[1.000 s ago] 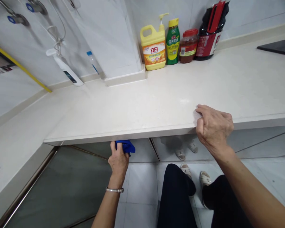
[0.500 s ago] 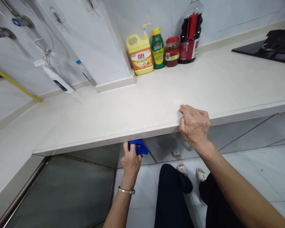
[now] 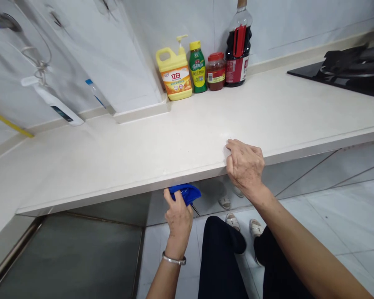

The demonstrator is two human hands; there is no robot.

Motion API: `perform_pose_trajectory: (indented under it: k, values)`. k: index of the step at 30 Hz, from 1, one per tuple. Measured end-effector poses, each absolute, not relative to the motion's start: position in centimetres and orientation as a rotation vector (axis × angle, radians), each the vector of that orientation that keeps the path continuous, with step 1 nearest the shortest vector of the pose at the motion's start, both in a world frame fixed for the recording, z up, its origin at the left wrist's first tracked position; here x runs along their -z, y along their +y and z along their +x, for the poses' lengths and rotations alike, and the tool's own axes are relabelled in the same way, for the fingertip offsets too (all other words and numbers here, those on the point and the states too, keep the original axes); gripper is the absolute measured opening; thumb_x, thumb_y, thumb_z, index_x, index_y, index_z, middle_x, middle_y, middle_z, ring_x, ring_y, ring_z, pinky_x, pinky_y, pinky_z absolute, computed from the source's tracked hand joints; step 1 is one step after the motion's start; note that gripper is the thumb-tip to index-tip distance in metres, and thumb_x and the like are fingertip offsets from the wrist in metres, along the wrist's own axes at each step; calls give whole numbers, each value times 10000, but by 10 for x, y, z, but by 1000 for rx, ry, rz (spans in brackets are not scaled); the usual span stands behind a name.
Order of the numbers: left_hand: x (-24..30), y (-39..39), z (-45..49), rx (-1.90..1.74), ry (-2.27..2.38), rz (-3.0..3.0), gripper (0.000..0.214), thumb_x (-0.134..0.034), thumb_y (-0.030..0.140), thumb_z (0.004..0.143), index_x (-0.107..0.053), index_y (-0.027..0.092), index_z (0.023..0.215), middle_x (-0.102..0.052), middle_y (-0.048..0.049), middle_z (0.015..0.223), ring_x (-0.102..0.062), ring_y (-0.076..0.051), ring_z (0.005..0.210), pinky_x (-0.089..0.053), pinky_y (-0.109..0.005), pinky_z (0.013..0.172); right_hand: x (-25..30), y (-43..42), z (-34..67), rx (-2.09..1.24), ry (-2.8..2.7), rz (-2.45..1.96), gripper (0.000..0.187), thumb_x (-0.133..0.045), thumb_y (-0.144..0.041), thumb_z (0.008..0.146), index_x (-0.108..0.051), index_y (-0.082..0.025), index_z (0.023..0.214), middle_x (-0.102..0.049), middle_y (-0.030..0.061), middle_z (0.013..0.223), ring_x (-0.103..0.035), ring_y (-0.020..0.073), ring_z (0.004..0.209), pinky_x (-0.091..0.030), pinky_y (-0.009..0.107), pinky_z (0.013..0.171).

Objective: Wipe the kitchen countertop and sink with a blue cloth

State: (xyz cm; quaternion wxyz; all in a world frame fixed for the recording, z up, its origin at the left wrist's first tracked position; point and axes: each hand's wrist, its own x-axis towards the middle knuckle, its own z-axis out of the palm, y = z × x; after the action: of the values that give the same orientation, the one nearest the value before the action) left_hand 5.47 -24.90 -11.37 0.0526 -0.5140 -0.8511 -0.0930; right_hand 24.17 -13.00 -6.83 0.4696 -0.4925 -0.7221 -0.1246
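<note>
My left hand [image 3: 178, 216] is closed on a blue cloth [image 3: 185, 192] just under the front lip of the cream countertop [image 3: 187, 137], pressed toward the cabinet fronts below. A metal bangle sits on that wrist. My right hand [image 3: 244, 165] rests on the counter's front edge with its fingers curled over the lip; what they grip beyond the edge itself does not show. My dark trousers and light sandals are below, on the white floor tiles.
At the back of the counter stand a yellow detergent jug [image 3: 173, 75], a green bottle [image 3: 197, 67], a red-lidded jar [image 3: 216, 72] and a tall dark sauce bottle [image 3: 237, 47]. A black gas hob [image 3: 345, 68] is at the right. A white device [image 3: 51, 103] hangs on the left wall.
My left hand with the blue cloth has slid to the right along the underside of the counter edge. My right hand has kept its hold on the edge while the view shifted right.
</note>
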Motion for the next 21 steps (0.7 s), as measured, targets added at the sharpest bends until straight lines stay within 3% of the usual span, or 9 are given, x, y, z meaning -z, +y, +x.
perform_pose_trajectory:
  k: [4, 12, 17, 21]
  values:
    - [115, -246, 65, 157, -2590, -1572, 298, -495, 188, 938, -534, 119, 1225, -335, -319, 1587, -749, -267, 713, -619, -400, 598, 68, -129, 242, 304, -1754, -1211, 391, -465, -107, 884, -684, -204, 1193, -742, 73, 1259, -663, 246, 1208, -396, 394, 996]
    - [134, -236, 93, 160, -2598, -1465, 399, -474, 158, 966, -473, 4, 1334, -265, -466, 1559, -764, -306, 750, -642, -408, 606, 66, -126, 242, 319, -1739, -1244, 371, -456, -151, 856, -682, -217, 1143, -753, 56, 1221, -691, 246, 1128, -385, 397, 911]
    - [140, -240, 83, 76, -2557, -1455, 351, -362, 117, 978, -566, 31, 1250, -305, -420, 1573, -757, -274, 701, -628, -377, 547, 68, -126, 246, 340, -1770, -1224, 355, -455, -148, 879, -658, -246, 1154, -749, 34, 1242, -690, 242, 1135, -387, 394, 899]
    - [143, -252, 55, -3, -2404, -1506, 391, -284, 82, 975, -642, 68, 1130, -387, -355, 1565, -765, -278, 862, -636, -332, 600, 69, -127, 249, 352, -1793, -1159, 357, -455, -134, 894, -651, -230, 1177, -745, 55, 1251, -684, 253, 1157, -392, 391, 891]
